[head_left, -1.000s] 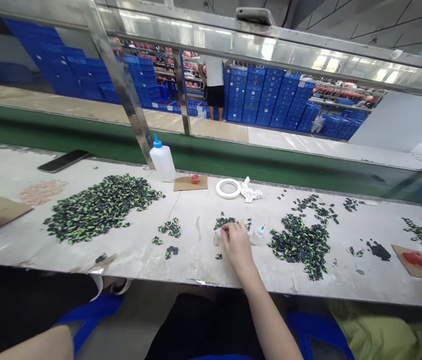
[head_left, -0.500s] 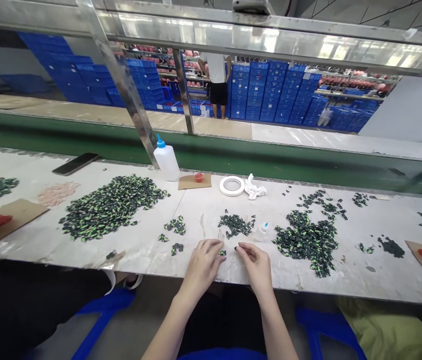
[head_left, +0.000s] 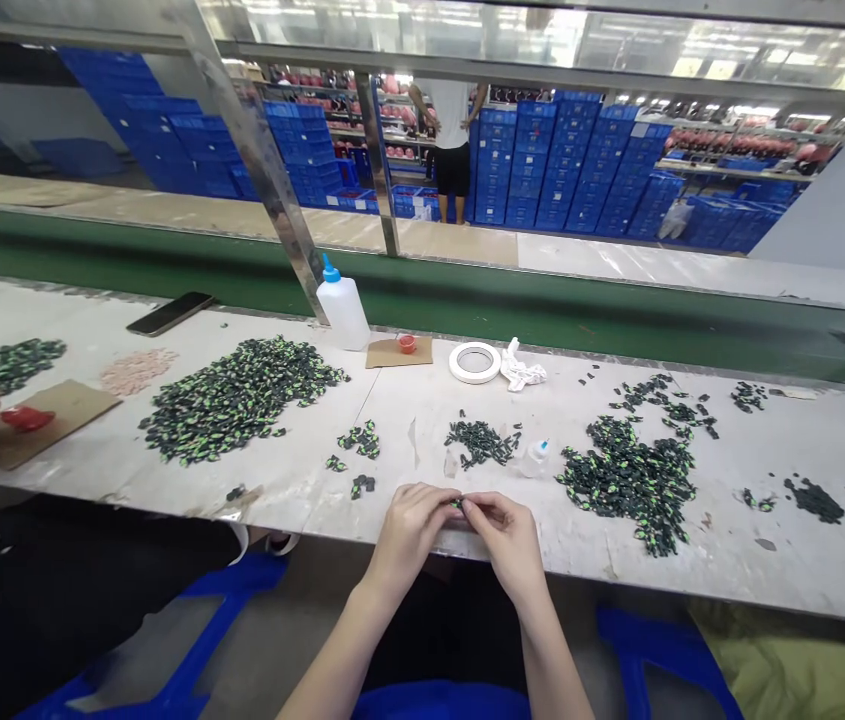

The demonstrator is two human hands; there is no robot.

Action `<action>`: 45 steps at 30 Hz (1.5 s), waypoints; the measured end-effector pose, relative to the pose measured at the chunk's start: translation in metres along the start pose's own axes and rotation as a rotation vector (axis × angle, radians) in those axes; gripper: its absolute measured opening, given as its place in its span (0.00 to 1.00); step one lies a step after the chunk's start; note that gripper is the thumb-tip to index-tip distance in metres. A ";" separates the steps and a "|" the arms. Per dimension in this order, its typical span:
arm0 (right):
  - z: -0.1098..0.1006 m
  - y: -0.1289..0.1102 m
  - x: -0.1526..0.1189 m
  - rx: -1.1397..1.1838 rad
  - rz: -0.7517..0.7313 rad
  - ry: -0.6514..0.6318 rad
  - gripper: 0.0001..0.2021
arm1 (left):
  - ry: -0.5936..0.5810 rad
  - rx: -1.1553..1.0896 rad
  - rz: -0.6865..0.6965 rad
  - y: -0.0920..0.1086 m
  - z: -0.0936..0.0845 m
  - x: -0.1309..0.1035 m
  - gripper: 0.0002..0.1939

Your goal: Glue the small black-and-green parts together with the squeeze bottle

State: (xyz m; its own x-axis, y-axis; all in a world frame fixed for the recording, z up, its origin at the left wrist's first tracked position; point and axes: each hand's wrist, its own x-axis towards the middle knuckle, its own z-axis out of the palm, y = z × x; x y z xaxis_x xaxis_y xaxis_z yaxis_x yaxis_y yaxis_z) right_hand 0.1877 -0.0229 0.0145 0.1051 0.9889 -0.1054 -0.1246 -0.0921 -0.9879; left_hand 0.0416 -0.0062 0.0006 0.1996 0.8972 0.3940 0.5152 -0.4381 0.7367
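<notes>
Large heap, far left: black-and-green pieces point(head_left: 238, 400), loose; to judge by the heap, plenty left.
Small clusters: a few like pieces point(head_left: 360, 440) lying apart on the bench point(head_left: 302, 480); whether finished, cannot tell.
Your left hand point(head_left: 408, 525): thumb and fingers pinching a small piece point(head_left: 457, 503).
Small piece: between your two hands, over the bench's near edge; seemingly mid-work, not yet set down.
Dark pile: narrow bits point(head_left: 482, 443), loose beyond your hands; many remaining.
Your right hand point(head_left: 506, 535): fingertips pinched on the same piece; any second bit, hidden.
Small bottle point(head_left: 537, 458): blue-tipped, standing beside the dark pile, untouched.
Right heap: more pieces point(head_left: 628, 475), loose, many.
</notes>
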 end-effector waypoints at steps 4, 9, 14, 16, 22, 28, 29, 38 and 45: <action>0.000 -0.005 -0.002 0.036 0.005 0.003 0.12 | 0.006 -0.050 -0.005 0.005 -0.006 0.001 0.09; 0.001 -0.008 -0.004 0.041 -0.018 0.014 0.10 | 0.035 -0.202 -0.096 0.011 -0.012 0.003 0.09; 0.005 -0.009 -0.007 0.062 -0.062 0.083 0.09 | 0.003 -0.421 -0.241 0.020 -0.016 0.002 0.08; 0.005 -0.007 -0.008 0.052 -0.085 0.106 0.09 | -0.016 -0.482 -0.301 0.024 -0.017 0.001 0.09; 0.001 -0.001 -0.011 -0.071 -0.268 0.084 0.12 | -0.030 -0.552 -0.440 0.030 -0.019 0.002 0.11; 0.001 -0.004 -0.012 -0.122 -0.449 0.091 0.12 | 0.000 -0.588 -0.438 0.034 -0.022 0.002 0.10; 0.002 -0.005 -0.012 -0.130 -0.473 0.088 0.12 | 0.001 -0.586 -0.432 0.035 -0.022 0.002 0.09; 0.002 -0.006 -0.015 -0.294 -0.601 0.073 0.18 | 0.039 -0.569 -0.430 0.040 -0.022 0.001 0.07; 0.003 -0.004 -0.015 -0.285 -0.542 0.040 0.15 | 0.100 -0.531 -0.415 0.045 -0.020 -0.002 0.06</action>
State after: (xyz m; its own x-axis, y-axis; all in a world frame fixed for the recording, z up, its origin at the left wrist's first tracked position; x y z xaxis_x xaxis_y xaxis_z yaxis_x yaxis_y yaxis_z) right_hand 0.1839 -0.0368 0.0204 0.1172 0.8990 0.4220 0.2249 0.3898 -0.8930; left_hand 0.0473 -0.0291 0.0441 -0.0169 0.9986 0.0503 0.0481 -0.0494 0.9976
